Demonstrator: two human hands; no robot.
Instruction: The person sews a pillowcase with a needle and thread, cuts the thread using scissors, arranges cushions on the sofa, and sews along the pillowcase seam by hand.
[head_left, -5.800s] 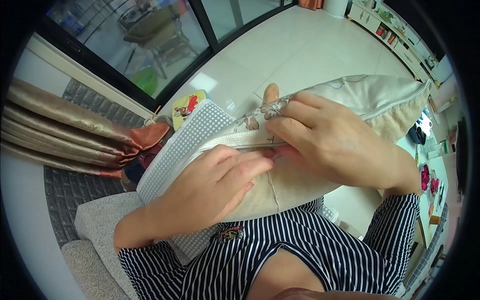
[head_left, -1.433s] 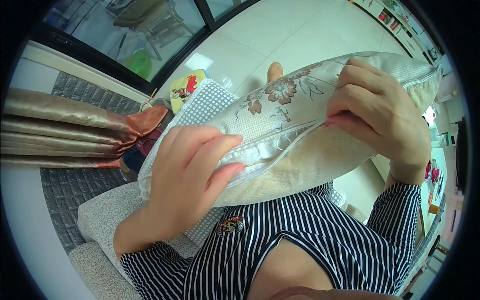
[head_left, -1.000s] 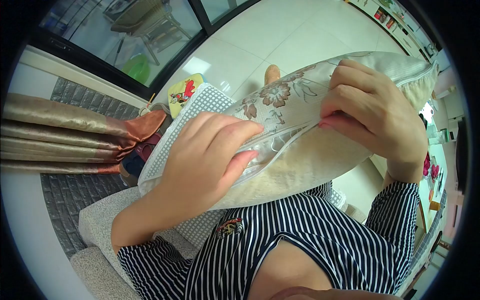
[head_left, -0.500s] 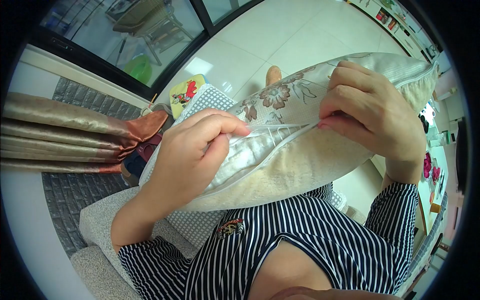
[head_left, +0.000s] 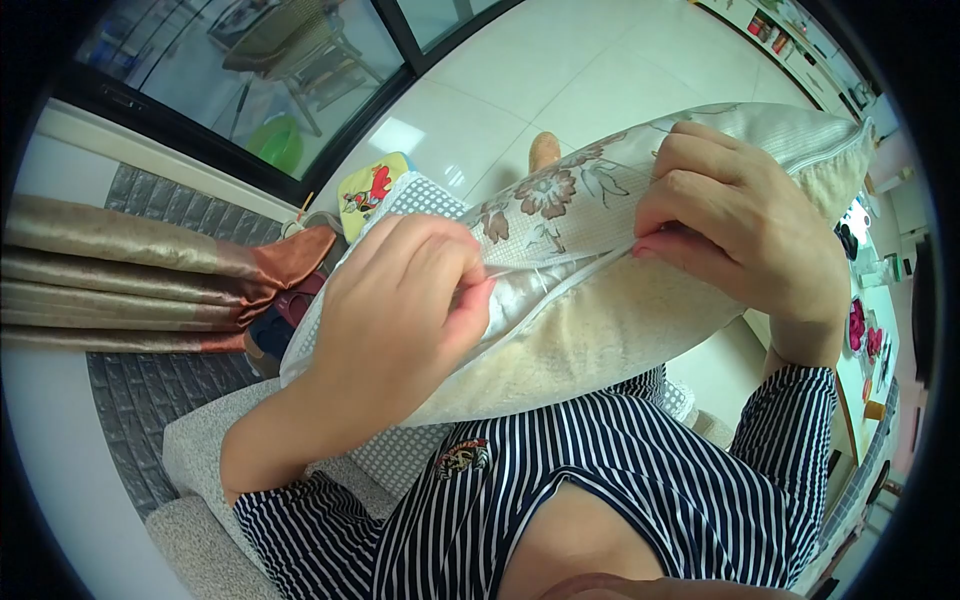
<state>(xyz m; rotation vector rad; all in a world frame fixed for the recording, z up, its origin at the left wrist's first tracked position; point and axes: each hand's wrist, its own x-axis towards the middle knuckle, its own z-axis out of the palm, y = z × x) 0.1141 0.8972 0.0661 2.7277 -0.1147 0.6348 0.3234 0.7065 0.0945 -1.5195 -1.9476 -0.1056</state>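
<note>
A cushion with a pale floral cover (head_left: 545, 195) and a cream plush underside (head_left: 590, 340) lies across my lap. Its long zipped seam gapes in the middle, and the shiny white inner cushion (head_left: 515, 295) shows through. At the left end of the gap, my left hand (head_left: 400, 310) is closed, thumb against curled fingers at the cover's edge; what is pinched there is partly hidden. My right hand (head_left: 740, 220) is closed too, its thumb and fingers pinching the cover's edge at the right end of the gap. Whether a zip pull is between them I cannot make out.
A grey sofa (head_left: 220, 440) is under and beside me. To the left hang gathered curtains (head_left: 130, 275) near a glass door (head_left: 250, 80). A yellow stool seat (head_left: 375, 190) stands ahead on the tiled floor (head_left: 470, 110). A cluttered table (head_left: 870, 310) is at the right.
My left hand has shifted slightly right along the gap, and its fingers have curled in more. Less of the white inner cushion shows. The right hand has hardly moved.
</note>
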